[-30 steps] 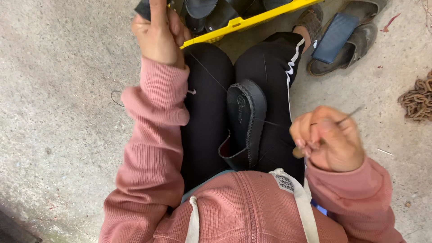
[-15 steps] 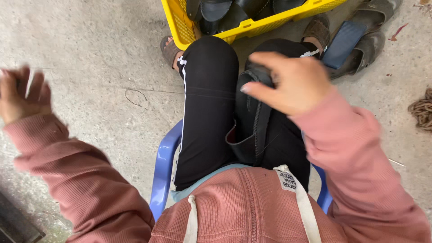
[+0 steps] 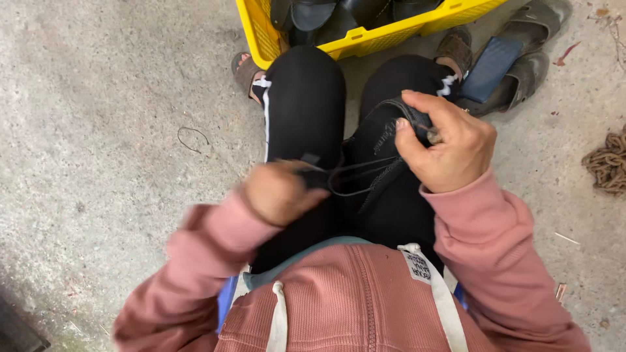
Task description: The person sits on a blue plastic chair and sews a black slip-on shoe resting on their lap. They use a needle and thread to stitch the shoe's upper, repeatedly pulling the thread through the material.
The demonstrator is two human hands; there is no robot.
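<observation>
Centrally, a black shoe upper lies on the person's lap, resting across the right thigh and leaning into the gap between the 2 knees. Its stitched edge faces up. A dark thread runs from that edge in several slack strands toward the left.

The right hand sits on top of the shoe upper, fingers curled around its upper edge, thumb and forefinger pinched together on a small metal tool; the tool's kind is too small to tell. The left hand is blurred, closed in a loose fist over the left thigh, and the thread strands end at its fingers; the exact grip cannot be made out.

Both legs are in black trousers with a white stripe at the side. The person wears a pink ribbed hooded top with 2 white drawstrings, and sits on a blue plastic stool, of which only an edge shows.

Just beyond the knees stands a yellow plastic crate holding more black shoe parts. The feet are in brown sandals. To the right of the right foot lies 1 pair of grey sandals with a dark blue flat object on them. A coil of brown rope lies at the right edge, on bare concrete floor.
</observation>
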